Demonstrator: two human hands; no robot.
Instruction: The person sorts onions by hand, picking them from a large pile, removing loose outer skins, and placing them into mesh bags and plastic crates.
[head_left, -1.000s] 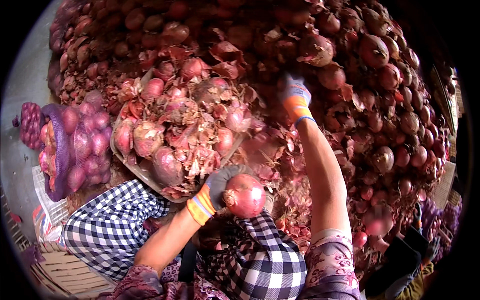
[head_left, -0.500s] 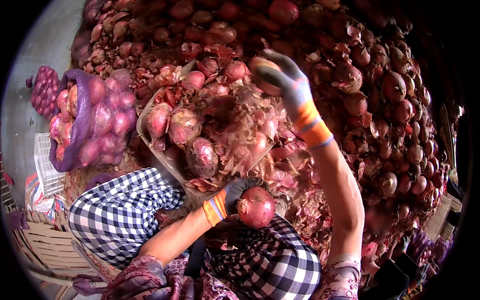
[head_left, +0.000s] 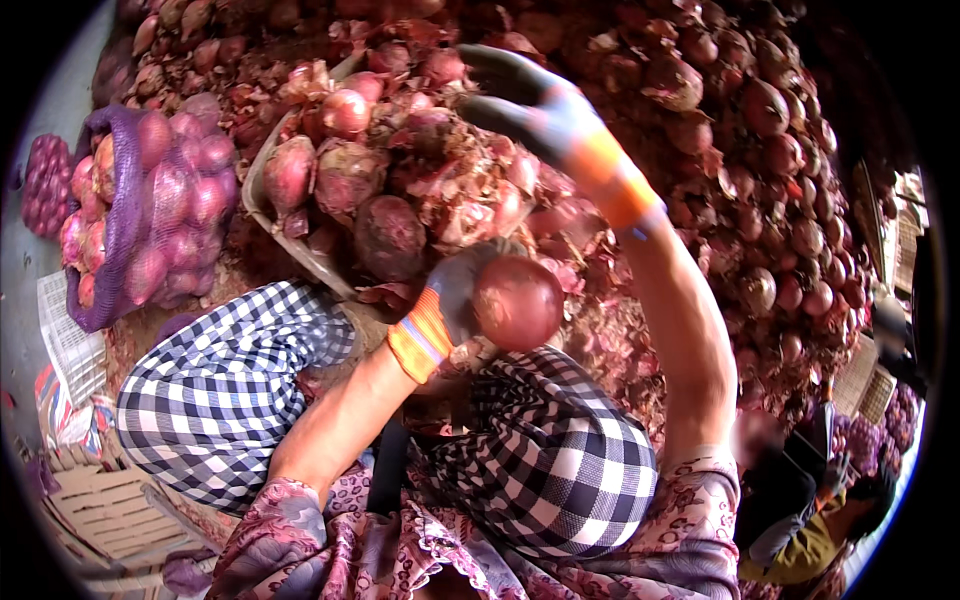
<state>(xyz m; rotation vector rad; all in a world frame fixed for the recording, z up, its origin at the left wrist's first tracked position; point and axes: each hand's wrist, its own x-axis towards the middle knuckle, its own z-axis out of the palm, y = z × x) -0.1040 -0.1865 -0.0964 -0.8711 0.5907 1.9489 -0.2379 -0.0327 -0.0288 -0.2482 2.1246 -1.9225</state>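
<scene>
In front of my checked trousers, my left hand (head_left: 452,298) grips a large, smooth red onion (head_left: 518,303). Its gloved fingers wrap around the onion's left side and are partly hidden behind it. Further up, my right hand (head_left: 525,105) is open, with thumb and fingers spread and nothing seen between them. It hovers over the far right part of a shallow tub (head_left: 262,205) filled with onions and loose papery skins. Several bigger onions, among them a dark one (head_left: 390,237), lie along the tub's left side. Both gloves are grey with orange cuffs.
A purple mesh bag (head_left: 125,225) full of onions stands open on the left, beside a smaller filled bag (head_left: 45,185). An onion heap (head_left: 765,200) spreads along the far side and right. A slatted wooden piece (head_left: 105,510) lies lower left. Another person (head_left: 825,525) works at lower right.
My right hand has let go of the onion it held and its fingers have spread. My left hand has lifted its onion higher. The whole view has shifted slightly.
</scene>
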